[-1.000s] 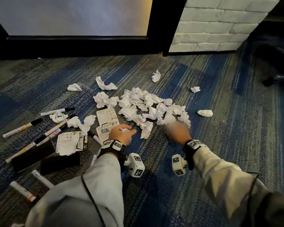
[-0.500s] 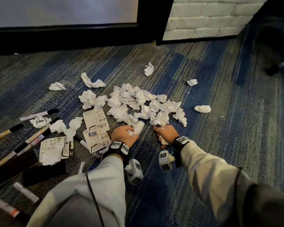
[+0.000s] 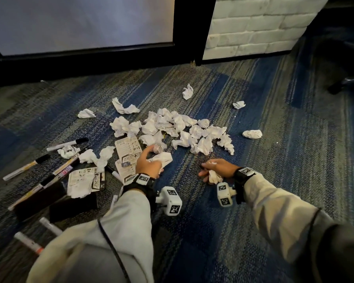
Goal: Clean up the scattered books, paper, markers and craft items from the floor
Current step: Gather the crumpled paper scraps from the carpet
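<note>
Nearest on the carpet (image 3: 202, 231), toward its left edge, two white markers (image 3: 29, 243) are seen beside a pale sleeve (image 3: 114, 231). Just beyond them two dark flat cases (image 3: 74, 207) are laid side by side. A tagged cube (image 3: 172, 201) is worn below each wrist.

The left hand (image 3: 149, 164) is clenched around a crumpled wad (image 3: 163, 159), with the forefinger stretched toward the heap. The right hand (image 3: 219, 168) is held low over the carpet, well apart from the left, and its curled fingers are wrapped around a second wad (image 3: 214, 176).

Left of the left hand, printed cards (image 3: 129, 151) and more markers (image 3: 27, 167) are scattered among loose paper. Beyond both hands the paper heap (image 3: 182, 131) is spread mid-carpet, ringed by stray wads (image 3: 252, 133). At the far edge the carpet is met by a dark frame (image 3: 184, 27) and a white brick wall (image 3: 253, 23).
</note>
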